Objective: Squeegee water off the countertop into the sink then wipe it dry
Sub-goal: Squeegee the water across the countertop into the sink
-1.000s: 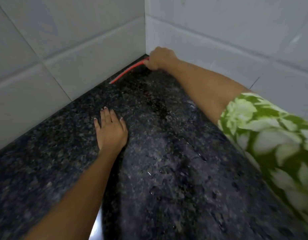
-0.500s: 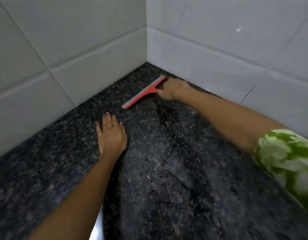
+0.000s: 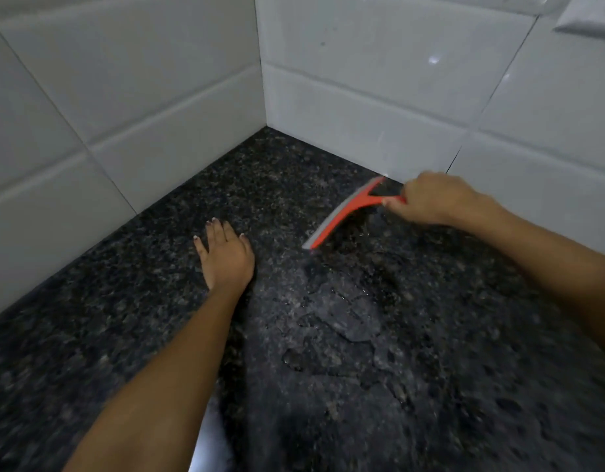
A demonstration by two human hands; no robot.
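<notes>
A red squeegee [image 3: 345,212] with a grey blade rests edge-down on the dark speckled granite countertop [image 3: 123,318], close to the right wall. My right hand [image 3: 434,199] is shut on its handle. Patches and beads of water [image 3: 331,332] lie on the stone in front of the blade, toward me. My left hand [image 3: 226,253] lies flat on the countertop to the left of the squeegee, palm down, fingers slightly spread, holding nothing.
White tiled walls [image 3: 141,107] meet in a corner behind the countertop. A white switch or socket plate [image 3: 587,18] sits on the right wall at the top edge. A sliver of shiny metal [image 3: 205,447] shows at the bottom under my left forearm.
My right hand has drawn the squeegee out of the far corner, along the right wall and toward me. My left hand has stayed flat in place.
</notes>
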